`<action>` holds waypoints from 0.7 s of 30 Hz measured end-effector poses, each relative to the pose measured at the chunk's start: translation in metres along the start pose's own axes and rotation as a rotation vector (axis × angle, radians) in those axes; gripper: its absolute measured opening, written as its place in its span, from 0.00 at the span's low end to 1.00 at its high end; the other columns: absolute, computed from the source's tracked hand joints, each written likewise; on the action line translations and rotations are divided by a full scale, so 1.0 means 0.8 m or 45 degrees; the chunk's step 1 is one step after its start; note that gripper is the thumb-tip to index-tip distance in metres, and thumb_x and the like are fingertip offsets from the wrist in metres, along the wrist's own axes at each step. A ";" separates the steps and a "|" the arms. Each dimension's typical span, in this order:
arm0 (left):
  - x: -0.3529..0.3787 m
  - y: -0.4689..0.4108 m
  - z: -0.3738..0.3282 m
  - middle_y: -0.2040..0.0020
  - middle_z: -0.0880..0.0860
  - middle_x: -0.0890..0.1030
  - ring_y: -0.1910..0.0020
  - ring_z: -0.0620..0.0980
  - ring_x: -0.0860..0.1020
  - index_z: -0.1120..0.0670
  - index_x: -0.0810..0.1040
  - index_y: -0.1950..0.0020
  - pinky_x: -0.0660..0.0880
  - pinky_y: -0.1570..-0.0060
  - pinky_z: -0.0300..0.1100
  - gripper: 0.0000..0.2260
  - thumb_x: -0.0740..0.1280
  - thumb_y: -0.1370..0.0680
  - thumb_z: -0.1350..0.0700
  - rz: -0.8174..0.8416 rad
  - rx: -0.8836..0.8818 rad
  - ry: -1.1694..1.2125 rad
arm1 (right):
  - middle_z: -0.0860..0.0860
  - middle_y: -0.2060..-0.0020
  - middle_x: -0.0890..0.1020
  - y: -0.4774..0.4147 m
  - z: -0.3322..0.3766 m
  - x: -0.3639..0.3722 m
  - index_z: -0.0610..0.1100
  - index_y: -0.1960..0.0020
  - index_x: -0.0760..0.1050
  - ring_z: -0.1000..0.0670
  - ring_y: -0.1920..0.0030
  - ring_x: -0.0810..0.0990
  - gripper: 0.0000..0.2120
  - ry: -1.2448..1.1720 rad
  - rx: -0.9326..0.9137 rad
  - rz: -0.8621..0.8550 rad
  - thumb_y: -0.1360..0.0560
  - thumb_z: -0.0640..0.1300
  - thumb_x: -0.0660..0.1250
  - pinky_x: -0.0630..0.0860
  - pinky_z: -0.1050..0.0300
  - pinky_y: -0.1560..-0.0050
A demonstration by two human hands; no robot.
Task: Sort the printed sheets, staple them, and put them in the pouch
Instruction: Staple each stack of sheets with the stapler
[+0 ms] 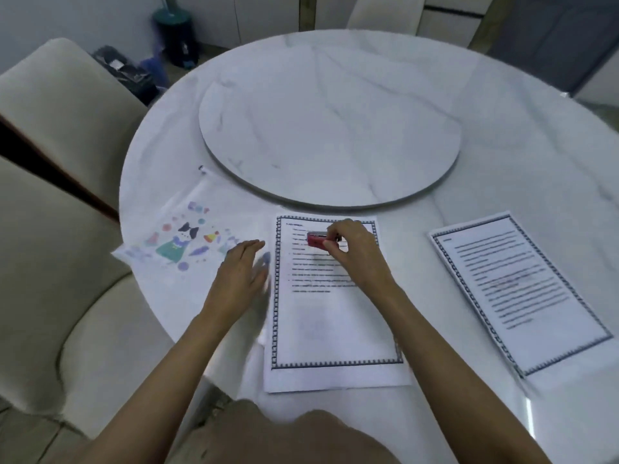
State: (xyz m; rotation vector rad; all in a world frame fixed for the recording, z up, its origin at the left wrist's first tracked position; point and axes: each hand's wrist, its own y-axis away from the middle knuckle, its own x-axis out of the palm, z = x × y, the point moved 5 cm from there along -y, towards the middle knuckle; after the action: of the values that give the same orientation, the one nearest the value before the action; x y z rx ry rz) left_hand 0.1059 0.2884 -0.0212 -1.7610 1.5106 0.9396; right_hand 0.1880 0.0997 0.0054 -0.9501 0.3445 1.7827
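White marble round worktop (335,78) carries bordered printed sheets (335,323) beneath the right hand (355,252), whose grip clasps a small red stapler (316,241), left hand (243,266) released beside them, cartoon-printed clear pouch (177,239) further left; stapling seems in hand, next aligning a corner.

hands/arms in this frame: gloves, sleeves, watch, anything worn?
Nothing worn that shows. Both the left hand and the right hand are bare, with no gloves. Both forearms are uncovered all the way down to the bottom of the frame, with no sleeve edge in sight. No watch, bracelet or ring can be made out, though the picture is slightly soft.
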 end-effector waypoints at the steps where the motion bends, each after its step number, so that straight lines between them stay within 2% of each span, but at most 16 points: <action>1: 0.009 -0.001 -0.018 0.31 0.56 0.69 0.31 0.54 0.66 0.58 0.66 0.30 0.59 0.33 0.40 0.20 0.62 0.21 0.58 -0.008 -0.011 0.036 | 0.48 0.56 0.78 0.005 -0.018 -0.020 0.40 0.54 0.75 0.51 0.54 0.71 0.03 0.016 0.010 -0.018 0.26 0.40 0.66 0.62 0.64 0.58; 7: 0.079 -0.001 -0.140 0.32 0.55 0.70 0.32 0.53 0.67 0.58 0.67 0.31 0.58 0.36 0.35 0.19 0.62 0.22 0.58 0.000 -0.017 0.158 | 0.45 0.56 0.80 0.046 -0.138 -0.148 0.38 0.53 0.76 0.48 0.54 0.74 0.05 0.035 0.101 -0.141 0.28 0.37 0.68 0.64 0.63 0.55; 11: 0.128 -0.001 -0.209 0.35 0.54 0.72 0.35 0.52 0.68 0.56 0.70 0.33 0.60 0.39 0.34 0.17 0.62 0.21 0.58 0.005 -0.080 0.262 | 0.45 0.57 0.79 0.078 -0.219 -0.222 0.39 0.54 0.76 0.46 0.54 0.74 0.04 0.055 0.163 -0.200 0.28 0.38 0.68 0.68 0.57 0.52; 14: 0.163 -0.001 -0.246 0.40 0.54 0.75 0.43 0.49 0.74 0.56 0.74 0.37 0.65 0.47 0.33 0.14 0.62 0.22 0.59 0.059 -0.224 0.382 | 0.44 0.55 0.79 0.106 -0.281 -0.275 0.38 0.52 0.76 0.46 0.52 0.75 0.05 0.057 0.266 -0.313 0.28 0.36 0.68 0.68 0.59 0.50; 17: 0.192 0.001 -0.278 0.42 0.52 0.77 0.50 0.45 0.74 0.56 0.75 0.38 0.64 0.53 0.29 0.13 0.62 0.22 0.59 0.115 -0.345 0.511 | 0.43 0.56 0.79 0.132 -0.340 -0.323 0.38 0.53 0.76 0.44 0.52 0.76 0.04 0.095 0.353 -0.408 0.27 0.36 0.68 0.70 0.55 0.50; 21: 0.222 0.008 -0.296 0.45 0.50 0.78 0.49 0.47 0.76 0.54 0.74 0.36 0.69 0.48 0.37 0.14 0.62 0.21 0.56 0.196 -0.537 0.784 | 0.41 0.55 0.79 0.152 -0.393 -0.353 0.37 0.53 0.76 0.44 0.52 0.75 0.04 0.120 0.509 -0.470 0.27 0.36 0.68 0.67 0.58 0.52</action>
State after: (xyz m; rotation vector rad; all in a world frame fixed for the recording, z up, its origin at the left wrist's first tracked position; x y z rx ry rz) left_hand 0.1430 -0.0051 -0.0394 -2.4216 1.9509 0.8791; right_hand 0.2602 -0.3336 -0.0133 -0.7543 0.5268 1.2749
